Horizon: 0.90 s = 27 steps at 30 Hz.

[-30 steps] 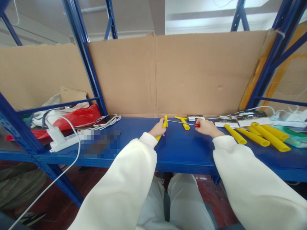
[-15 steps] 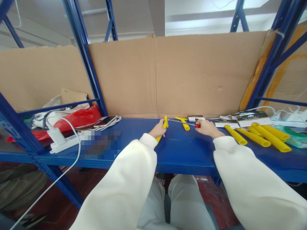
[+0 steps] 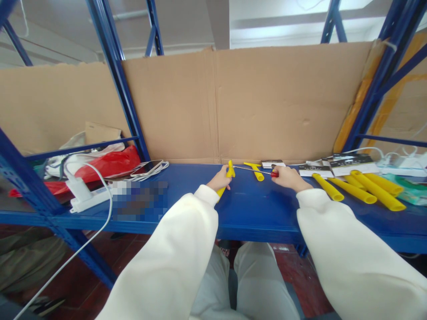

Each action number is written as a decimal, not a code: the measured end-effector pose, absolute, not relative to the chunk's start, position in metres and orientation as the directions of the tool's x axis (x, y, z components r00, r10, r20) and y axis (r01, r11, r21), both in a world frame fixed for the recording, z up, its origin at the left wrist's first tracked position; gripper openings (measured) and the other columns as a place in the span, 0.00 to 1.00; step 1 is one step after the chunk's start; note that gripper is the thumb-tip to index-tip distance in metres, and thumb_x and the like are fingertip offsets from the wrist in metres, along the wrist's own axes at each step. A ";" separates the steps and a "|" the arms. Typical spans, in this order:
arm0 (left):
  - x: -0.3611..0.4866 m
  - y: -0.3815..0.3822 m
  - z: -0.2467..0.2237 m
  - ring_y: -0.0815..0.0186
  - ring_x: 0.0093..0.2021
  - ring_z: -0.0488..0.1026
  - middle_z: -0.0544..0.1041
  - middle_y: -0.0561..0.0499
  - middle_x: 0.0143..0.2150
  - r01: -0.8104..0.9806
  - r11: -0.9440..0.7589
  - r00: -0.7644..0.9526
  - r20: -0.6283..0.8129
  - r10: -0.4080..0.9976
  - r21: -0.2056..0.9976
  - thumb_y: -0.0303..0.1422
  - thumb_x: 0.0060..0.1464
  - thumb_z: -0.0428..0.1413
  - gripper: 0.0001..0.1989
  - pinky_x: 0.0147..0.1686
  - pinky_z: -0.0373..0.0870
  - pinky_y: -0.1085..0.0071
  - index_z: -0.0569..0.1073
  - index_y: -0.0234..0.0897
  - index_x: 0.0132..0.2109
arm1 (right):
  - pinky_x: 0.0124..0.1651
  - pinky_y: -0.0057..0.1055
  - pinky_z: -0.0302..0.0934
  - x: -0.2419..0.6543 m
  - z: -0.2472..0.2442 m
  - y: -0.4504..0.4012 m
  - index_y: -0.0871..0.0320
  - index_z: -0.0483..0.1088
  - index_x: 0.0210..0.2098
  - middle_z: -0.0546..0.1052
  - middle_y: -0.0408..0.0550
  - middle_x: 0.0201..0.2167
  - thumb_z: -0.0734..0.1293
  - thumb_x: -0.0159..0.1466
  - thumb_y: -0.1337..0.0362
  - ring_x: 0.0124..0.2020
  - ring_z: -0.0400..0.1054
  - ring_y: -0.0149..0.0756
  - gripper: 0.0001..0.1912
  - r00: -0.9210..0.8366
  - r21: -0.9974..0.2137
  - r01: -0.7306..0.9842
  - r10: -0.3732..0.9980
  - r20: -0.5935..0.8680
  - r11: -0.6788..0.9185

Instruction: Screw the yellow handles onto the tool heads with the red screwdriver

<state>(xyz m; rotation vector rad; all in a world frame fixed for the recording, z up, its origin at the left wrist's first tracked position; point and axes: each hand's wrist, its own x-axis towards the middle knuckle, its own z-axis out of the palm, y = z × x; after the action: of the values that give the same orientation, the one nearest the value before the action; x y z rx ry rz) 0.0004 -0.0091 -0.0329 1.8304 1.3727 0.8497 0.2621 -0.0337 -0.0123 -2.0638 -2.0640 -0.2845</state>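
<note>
My left hand is wrapped round a yellow T-headed handle, its head upward and its lower end slanting down past my fingers. In my right hand, closed, is a screwdriver with a red grip. Its long thin shaft runs left to the yellow head by my left hand; whether the tip touches is too small to tell. Between and behind my hands a second yellow T-headed handle lies on the blue shelf.
Several yellow tubular handles lie at the right, beside black-and-white printed cards. Cardboard stands along the back. At the left are a white power strip, a red bag and a coiled white cable. Blue posts flank the shelf.
Almost nothing differs. Both hands keep their places and holds; the yellow head at my left hand appears slightly turned.
</note>
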 end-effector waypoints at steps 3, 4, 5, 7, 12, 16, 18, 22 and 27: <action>0.000 -0.009 -0.033 0.77 0.20 0.68 0.79 0.49 0.46 0.515 -0.210 0.230 0.101 0.968 0.831 0.22 0.62 0.52 0.28 0.24 0.69 0.80 0.56 0.39 0.66 | 0.42 0.35 0.61 0.263 -0.013 -0.033 0.54 0.74 0.37 0.83 0.52 0.39 0.64 0.60 0.64 0.43 0.77 0.47 0.08 -0.001 -0.002 1.000 0.959 0.285 0.002; 0.000 -0.009 -0.034 0.77 0.20 0.68 0.79 0.49 0.46 0.513 -0.211 0.233 0.101 0.967 0.832 0.21 0.61 0.52 0.28 0.24 0.69 0.80 0.56 0.39 0.66 | 0.42 0.34 0.61 0.264 -0.014 -0.032 0.54 0.74 0.36 0.83 0.52 0.38 0.64 0.59 0.65 0.42 0.77 0.47 0.08 -0.005 -0.004 1.000 0.957 0.292 0.007; 0.000 -0.008 -0.034 0.77 0.20 0.68 0.79 0.49 0.46 0.510 -0.212 0.235 0.102 0.967 0.833 0.21 0.61 0.52 0.28 0.24 0.69 0.80 0.56 0.39 0.66 | 0.41 0.34 0.61 0.264 -0.014 -0.032 0.54 0.74 0.36 0.83 0.51 0.37 0.64 0.59 0.65 0.42 0.77 0.46 0.07 -0.012 -0.006 1.000 0.954 0.301 0.014; 0.000 -0.008 -0.034 0.76 0.20 0.69 0.79 0.49 0.46 0.502 -0.216 0.238 0.106 0.965 0.837 0.22 0.61 0.52 0.29 0.23 0.69 0.80 0.55 0.40 0.66 | 0.41 0.34 0.61 0.265 -0.015 -0.030 0.53 0.74 0.36 0.83 0.51 0.36 0.65 0.58 0.65 0.41 0.76 0.46 0.07 -0.022 -0.008 1.000 0.948 0.318 0.026; -0.001 -0.008 -0.033 0.76 0.20 0.69 0.80 0.49 0.46 0.498 -0.215 0.240 0.104 0.965 0.840 0.23 0.61 0.53 0.29 0.23 0.68 0.80 0.56 0.40 0.66 | 0.41 0.34 0.61 0.266 -0.015 -0.030 0.53 0.73 0.35 0.83 0.50 0.36 0.64 0.59 0.64 0.41 0.77 0.46 0.07 -0.020 -0.001 1.000 0.949 0.315 0.022; -0.001 -0.009 -0.033 0.76 0.20 0.69 0.79 0.48 0.47 0.514 -0.200 0.219 0.099 0.971 0.834 0.21 0.61 0.51 0.29 0.23 0.67 0.80 0.55 0.38 0.66 | 0.42 0.35 0.62 0.265 -0.015 -0.031 0.54 0.74 0.36 0.83 0.51 0.37 0.64 0.58 0.65 0.42 0.77 0.47 0.08 -0.020 -0.013 1.000 0.950 0.313 0.025; 0.000 -0.009 -0.033 0.76 0.20 0.69 0.79 0.48 0.47 0.514 -0.201 0.216 0.101 0.971 0.834 0.21 0.61 0.51 0.29 0.23 0.67 0.80 0.55 0.38 0.66 | 0.42 0.35 0.62 0.265 -0.015 -0.031 0.54 0.74 0.36 0.83 0.52 0.37 0.64 0.58 0.65 0.41 0.77 0.47 0.08 -0.021 -0.018 0.999 0.949 0.316 0.029; 0.000 -0.007 -0.035 0.76 0.20 0.69 0.79 0.50 0.46 0.502 -0.213 0.230 0.108 0.967 0.839 0.21 0.60 0.51 0.30 0.22 0.66 0.81 0.55 0.40 0.66 | 0.42 0.35 0.62 0.266 -0.016 -0.030 0.54 0.75 0.36 0.83 0.51 0.36 0.65 0.58 0.65 0.40 0.77 0.47 0.08 -0.018 -0.018 1.000 0.949 0.316 0.025; 0.000 -0.008 -0.034 0.76 0.20 0.69 0.79 0.48 0.50 0.505 -0.211 0.232 0.103 0.967 0.837 0.23 0.61 0.53 0.29 0.22 0.67 0.80 0.56 0.41 0.67 | 0.40 0.34 0.62 0.268 -0.018 -0.027 0.53 0.74 0.35 0.83 0.49 0.35 0.65 0.57 0.65 0.39 0.76 0.45 0.07 -0.030 -0.021 0.999 0.940 0.340 0.039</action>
<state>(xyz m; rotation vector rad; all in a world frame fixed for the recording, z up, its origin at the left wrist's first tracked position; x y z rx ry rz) 0.0004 -0.0081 -0.0344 1.8241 1.3563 0.8614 0.2680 -0.0271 -0.0179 -1.9857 -2.0570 -0.3265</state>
